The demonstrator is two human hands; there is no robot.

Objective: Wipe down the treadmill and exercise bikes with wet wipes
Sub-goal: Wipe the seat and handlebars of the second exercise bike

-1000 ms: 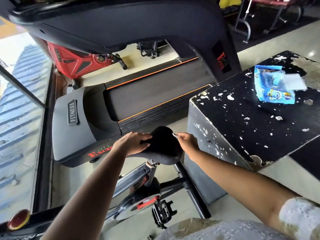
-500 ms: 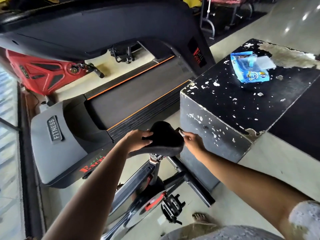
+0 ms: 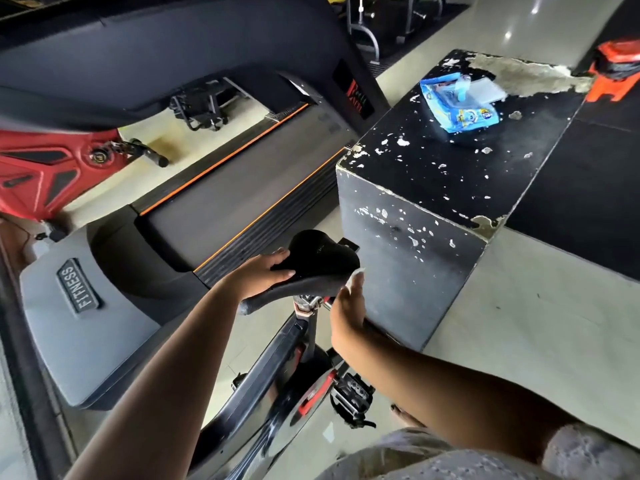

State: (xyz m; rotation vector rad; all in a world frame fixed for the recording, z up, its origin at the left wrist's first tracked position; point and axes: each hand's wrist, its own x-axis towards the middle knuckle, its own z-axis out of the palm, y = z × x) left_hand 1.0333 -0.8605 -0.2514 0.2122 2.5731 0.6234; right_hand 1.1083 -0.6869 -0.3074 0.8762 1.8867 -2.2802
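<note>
A black exercise-bike saddle (image 3: 322, 258) sits at the centre, above the bike's black frame (image 3: 277, 362). My left hand (image 3: 259, 277) grips the saddle's left side, with the thumb lying on top. Just off the saddle's right edge, my right hand (image 3: 348, 303) holds a small white wet wipe (image 3: 358, 271) at its fingertips against that edge. A blue pack of wet wipes (image 3: 460, 109) lies with its lid up on a chipped black box (image 3: 433, 188) to the right. The treadmill's belt (image 3: 242, 188) and grey motor cover (image 3: 86, 306) lie beyond the saddle.
The black box stands close against the saddle's right side. A red exercise bike (image 3: 41, 168) is at the far left, beside a window. A pedal (image 3: 349, 400) sticks out below my right forearm. An orange object (image 3: 613, 71) stands at the box's far end.
My right hand has slid down the saddle's right edge with the wipe. My left hand keeps its grip on the saddle. The view has swung slightly to the right.
</note>
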